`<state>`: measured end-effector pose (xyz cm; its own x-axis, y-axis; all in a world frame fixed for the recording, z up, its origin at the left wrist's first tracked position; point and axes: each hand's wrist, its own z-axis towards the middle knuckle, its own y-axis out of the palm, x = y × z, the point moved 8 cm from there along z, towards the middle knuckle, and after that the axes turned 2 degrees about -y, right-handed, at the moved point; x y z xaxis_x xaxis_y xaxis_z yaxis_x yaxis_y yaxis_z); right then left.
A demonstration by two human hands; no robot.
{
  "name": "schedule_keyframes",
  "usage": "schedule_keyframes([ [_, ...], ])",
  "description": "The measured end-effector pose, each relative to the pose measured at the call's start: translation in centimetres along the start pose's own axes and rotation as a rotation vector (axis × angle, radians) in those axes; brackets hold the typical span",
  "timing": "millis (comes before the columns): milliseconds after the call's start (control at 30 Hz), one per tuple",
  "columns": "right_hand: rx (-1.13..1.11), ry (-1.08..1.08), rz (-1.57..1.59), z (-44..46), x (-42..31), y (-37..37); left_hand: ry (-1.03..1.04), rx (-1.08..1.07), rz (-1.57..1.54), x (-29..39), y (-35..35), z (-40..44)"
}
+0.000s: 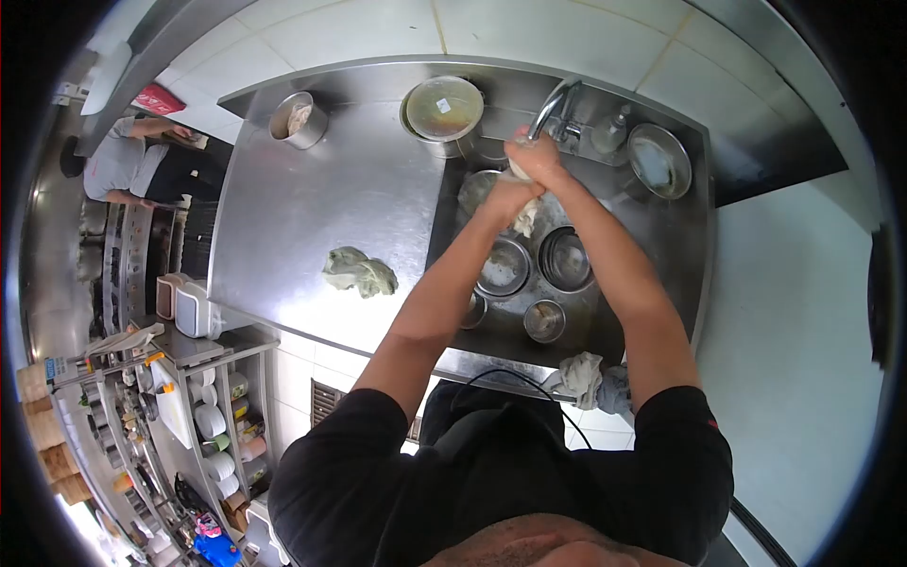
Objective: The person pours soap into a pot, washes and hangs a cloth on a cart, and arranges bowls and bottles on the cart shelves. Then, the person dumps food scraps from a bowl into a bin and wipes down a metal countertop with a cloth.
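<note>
Beneath the curved faucet [553, 109], my right hand [537, 157] is closed round a pale wet cloth [526, 221]. My left hand [513, 200] grips the same cloth just below, and a crumpled end hangs out under it. Most of the cloth is hidden by my fingers. In the sink under my hands are a metal bowl [504, 267], stacked round pans [567, 259] and a small metal cup [544, 322]. Another round pan [477, 192] lies partly behind my left hand.
A greenish cloth [360, 272] lies on the steel counter [321, 198]. Nested pots [442, 109] and a metal pot [299, 121] stand along the back. Right of the faucet are a soap bottle [609, 130] and a metal bowl [659, 161]. Grey rags [590, 380] hang at the front edge. Another person [142, 165] stands far left.
</note>
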<state>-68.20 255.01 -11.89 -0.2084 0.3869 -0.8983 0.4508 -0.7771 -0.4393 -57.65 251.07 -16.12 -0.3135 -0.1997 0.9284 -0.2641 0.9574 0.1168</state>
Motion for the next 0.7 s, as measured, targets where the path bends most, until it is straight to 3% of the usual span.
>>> schedule_keyframes([
  [67, 0.095, -0.029, -0.209, -0.4, -0.5, -0.3, 0.249, 0.086, 0.188, 0.2, 0.1, 1.2],
  [167, 0.26, 0.012, -0.292, -0.1, -0.7, -0.6, 0.307, 0.546, 0.498, 0.6, -0.4, 1.0],
  [267, 0.228, 0.065, -0.349, -0.8, -0.5, 0.0, 0.098, 0.662, 0.362, -0.1, -0.7, -0.7],
  [300, 0.227, 0.08, -0.39, -0.7, 0.6, 0.4, 0.162, 0.603, 0.325, -0.6, -0.4, -0.5],
  [367, -0.001, 0.03, -0.203, 0.1, 3.1, 1.8, 0.281, 0.497, 0.255, -1.5, -0.7, -0.7],
  [400, -0.117, 0.0, -0.104, 0.3, 3.6, 2.1, 0.13, 0.38, 0.056, -2.7, -0.7, -0.6],
  [467, -0.356, 0.209, 0.563, -1.2, 5.6, 1.8, -0.176, 0.138, -0.338, -4.8, 0.8, -1.7],
  [500, -0.471, 0.31, 0.893, -2.0, 5.8, 2.0, -0.218, -0.004, -0.495, -4.2, 1.8, -2.2],
  [600, -0.518, 0.49, 1.305, -3.9, 6.1, 2.8, -0.27, -0.464, -0.869, -2.0, 5.4, -4.2],
  [700, -0.701, 0.249, 1.595, -6.3, -1.4, 2.1, -0.321, -0.675, -1.125, -1.2, 7.1, -5.1],
])
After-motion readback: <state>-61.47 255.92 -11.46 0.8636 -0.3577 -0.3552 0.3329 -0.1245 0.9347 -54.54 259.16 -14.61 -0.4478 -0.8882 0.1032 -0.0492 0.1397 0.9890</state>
